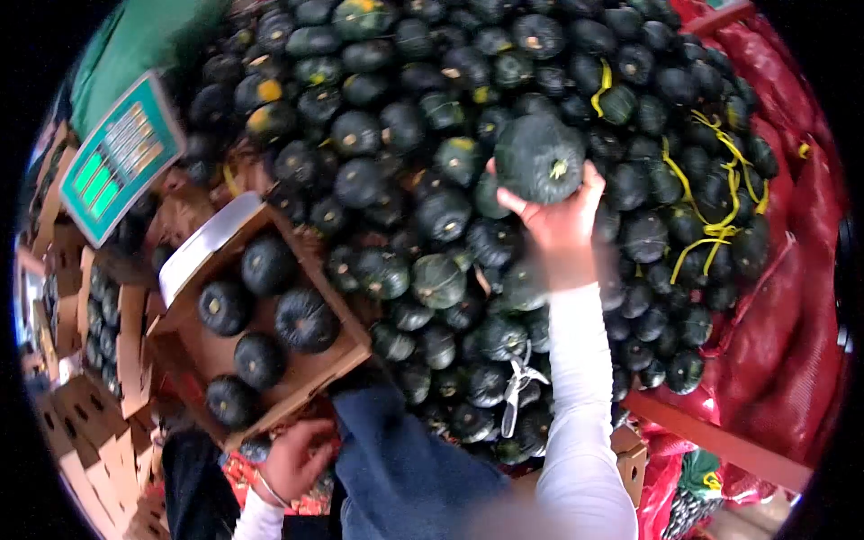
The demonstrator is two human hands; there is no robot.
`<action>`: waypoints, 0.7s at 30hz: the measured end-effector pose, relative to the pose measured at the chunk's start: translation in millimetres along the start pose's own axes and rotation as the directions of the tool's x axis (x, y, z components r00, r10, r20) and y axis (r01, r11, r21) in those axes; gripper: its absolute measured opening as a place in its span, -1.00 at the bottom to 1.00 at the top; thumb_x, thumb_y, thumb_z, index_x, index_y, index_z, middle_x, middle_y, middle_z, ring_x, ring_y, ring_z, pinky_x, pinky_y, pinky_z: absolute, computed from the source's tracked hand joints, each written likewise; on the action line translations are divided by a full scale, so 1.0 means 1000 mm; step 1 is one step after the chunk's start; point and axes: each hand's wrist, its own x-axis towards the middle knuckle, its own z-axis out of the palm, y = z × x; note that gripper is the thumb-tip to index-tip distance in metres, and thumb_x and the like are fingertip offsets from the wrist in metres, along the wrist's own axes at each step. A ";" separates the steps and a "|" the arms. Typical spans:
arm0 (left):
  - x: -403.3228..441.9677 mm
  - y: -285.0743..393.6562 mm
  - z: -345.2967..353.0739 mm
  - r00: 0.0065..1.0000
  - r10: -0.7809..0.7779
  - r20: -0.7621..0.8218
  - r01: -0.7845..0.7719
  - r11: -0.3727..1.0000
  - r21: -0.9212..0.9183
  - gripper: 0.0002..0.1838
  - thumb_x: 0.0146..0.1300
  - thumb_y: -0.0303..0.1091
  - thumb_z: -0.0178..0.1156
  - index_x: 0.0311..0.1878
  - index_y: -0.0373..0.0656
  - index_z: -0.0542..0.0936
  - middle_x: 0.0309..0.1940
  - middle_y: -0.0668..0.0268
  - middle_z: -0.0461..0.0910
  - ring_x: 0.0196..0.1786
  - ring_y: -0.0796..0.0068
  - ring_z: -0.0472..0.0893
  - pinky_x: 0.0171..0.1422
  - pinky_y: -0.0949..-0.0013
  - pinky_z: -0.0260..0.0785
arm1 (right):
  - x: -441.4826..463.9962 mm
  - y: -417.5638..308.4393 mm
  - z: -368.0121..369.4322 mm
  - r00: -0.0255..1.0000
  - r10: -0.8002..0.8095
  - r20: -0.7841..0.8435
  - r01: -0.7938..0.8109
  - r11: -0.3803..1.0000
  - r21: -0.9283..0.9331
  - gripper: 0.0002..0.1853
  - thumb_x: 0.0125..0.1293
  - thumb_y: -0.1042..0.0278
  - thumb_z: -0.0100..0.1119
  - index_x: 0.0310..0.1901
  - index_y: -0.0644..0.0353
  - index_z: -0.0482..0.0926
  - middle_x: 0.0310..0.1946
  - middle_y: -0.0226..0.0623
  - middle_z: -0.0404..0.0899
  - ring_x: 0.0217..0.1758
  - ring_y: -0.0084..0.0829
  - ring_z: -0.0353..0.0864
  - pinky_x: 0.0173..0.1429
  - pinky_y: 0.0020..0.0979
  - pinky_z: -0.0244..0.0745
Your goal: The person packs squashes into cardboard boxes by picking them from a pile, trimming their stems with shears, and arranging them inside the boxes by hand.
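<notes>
Keep L hand [295, 457], loosely curled & seemingly empty, near carton [310, 376]. W/ R hand [560, 220] clamped on near side of dark-green squash [537, 153], grip spread wide, support wt. evenly over pile [439, 281]. Stem end [559, 168] toward camera & slightly R; outline near-round, so impossible to tell long axis.

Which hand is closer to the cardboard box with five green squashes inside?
The left hand. It is just below the cardboard box in the picture; the right hand is farther away, up and right, holding a squash over the pile.
</notes>
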 end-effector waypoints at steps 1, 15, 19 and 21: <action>0.005 0.034 -0.011 0.990 -0.138 -0.004 0.132 0.959 -0.252 -0.66 0.30 -0.49 0.15 0.13 -0.32 0.46 -0.11 0.19 0.60 -0.07 0.37 0.65 -0.02 0.33 0.53 | -0.007 0.020 0.009 0.996 0.086 0.015 -0.087 0.995 0.043 -0.27 0.30 -0.30 -0.13 0.33 0.10 0.28 0.27 -0.12 0.39 0.19 0.07 0.51 0.09 0.28 0.50; 0.018 -0.027 0.002 0.980 -0.182 -0.080 -0.141 -0.350 -0.926 -0.32 0.39 0.24 -0.23 0.27 -0.14 0.40 0.14 0.03 0.52 0.16 -0.15 0.51 0.13 -0.35 0.38 | -0.237 0.028 -0.067 0.947 -0.064 -0.315 -0.301 -0.516 -0.802 -0.26 0.18 -0.03 0.27 0.21 0.42 0.35 0.14 0.14 0.39 0.19 0.10 0.36 0.29 -0.04 0.29; -0.001 -0.043 0.005 0.962 -0.232 -0.146 -0.219 -0.331 -0.918 -0.32 0.34 0.25 -0.13 0.28 -0.11 0.39 0.17 0.07 0.49 0.16 -0.09 0.49 0.19 -0.40 0.29 | -0.301 0.051 -0.083 0.866 -0.052 -0.497 -0.423 -0.605 -0.674 0.14 -0.11 -0.25 0.45 0.38 0.31 0.12 0.38 0.25 -0.01 0.37 0.26 0.10 0.38 0.08 0.16; 0.000 -0.059 0.002 0.943 -0.299 -0.143 -0.240 -0.318 -0.917 -0.30 0.31 0.27 -0.10 0.28 -0.10 0.40 0.17 0.08 0.50 0.16 -0.07 0.50 0.20 -0.41 0.26 | -0.299 0.070 -0.083 0.875 -0.119 -0.469 -0.437 -0.613 -0.659 0.13 -0.15 -0.20 0.48 0.37 0.27 0.13 0.37 0.20 -0.02 0.38 0.33 -0.01 0.32 0.21 0.15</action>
